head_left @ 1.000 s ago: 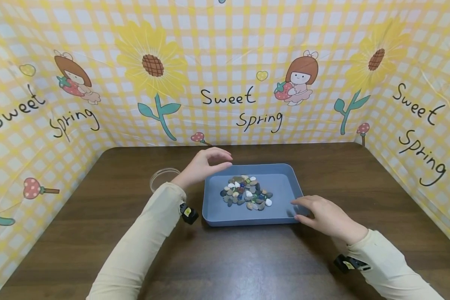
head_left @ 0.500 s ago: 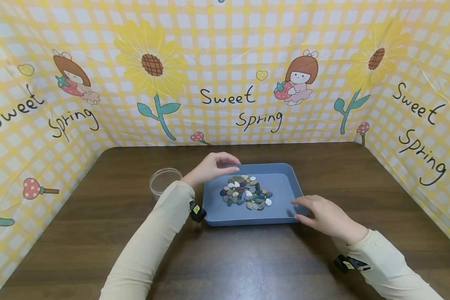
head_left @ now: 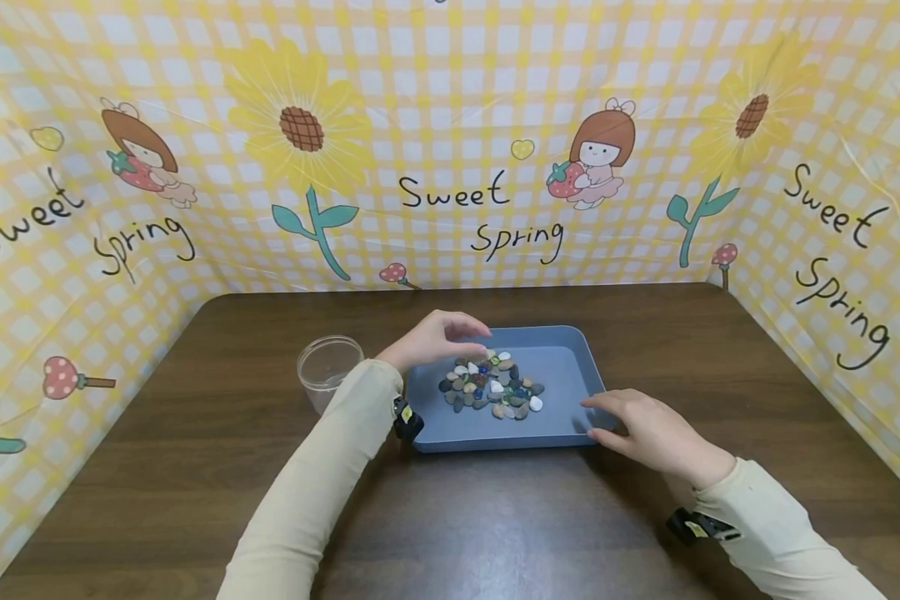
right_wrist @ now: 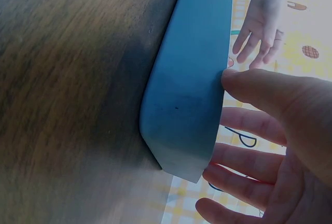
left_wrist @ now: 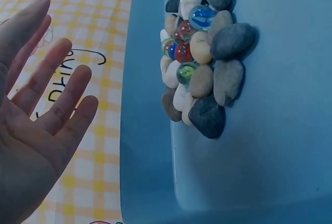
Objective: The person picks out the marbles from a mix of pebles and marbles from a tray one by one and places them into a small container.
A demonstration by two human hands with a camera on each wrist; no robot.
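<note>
"Stones [left_wrist: 201, 47] and marbles [left_wrist: 201, 17]: where do you find them?"

"Loose and mixed on the floor of the blue tray [head_left: 566, 375], centre of the head frame. I judge the raised sides serve to stop marbles rolling across the table [head_left: 457, 525]."

"State of the left hand [head_left: 437, 337]?"

"Raised at the tray's upper left, fingers extended, thumb apart: a wide grip, holding nothing. The height, I judge, gives clearance over the stones."

"Right hand [head_left: 651, 429]?"

"At the tray's right edge, thumb and fingers spread wide, nothing picked up. From my remote station I cannot tell whether it presses; the placement would suit steadying."

"Clear container [head_left: 313, 387]?"

"Left of centre, partly hidden by the left sleeve [head_left: 322, 475]. Set aside there, I judge, it leaves the tray reachable to both hands."
</note>
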